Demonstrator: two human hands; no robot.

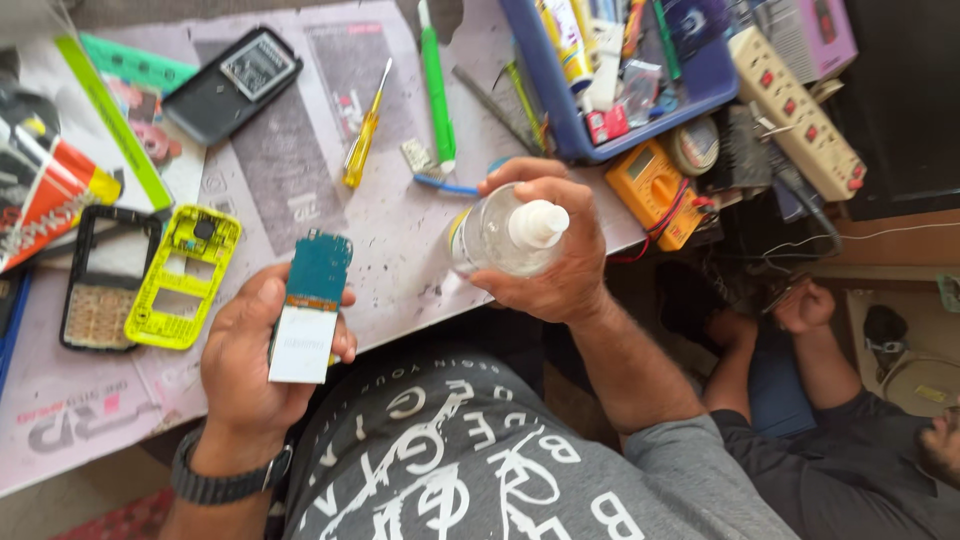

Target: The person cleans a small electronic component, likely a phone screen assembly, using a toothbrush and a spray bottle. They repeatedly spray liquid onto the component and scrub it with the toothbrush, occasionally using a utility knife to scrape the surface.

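Observation:
My left hand (245,365) holds a small phone circuit board (312,305), teal at the top with a white screen panel at the bottom, above my lap at the table's near edge. My right hand (555,255) grips a clear plastic bottle (500,232) with a white cap, tilted with the cap pointing toward me, just right of the board. The two hands are apart.
On the table (390,230) lie a yellow-green phone frame (185,278), a black phone housing (100,280), a black phone back (232,85), a yellow screwdriver (365,130), a green tool (436,90), a blue tray (640,110), an orange multimeter (655,190) and a power strip (800,110). Another person (850,440) lies on the floor at the right.

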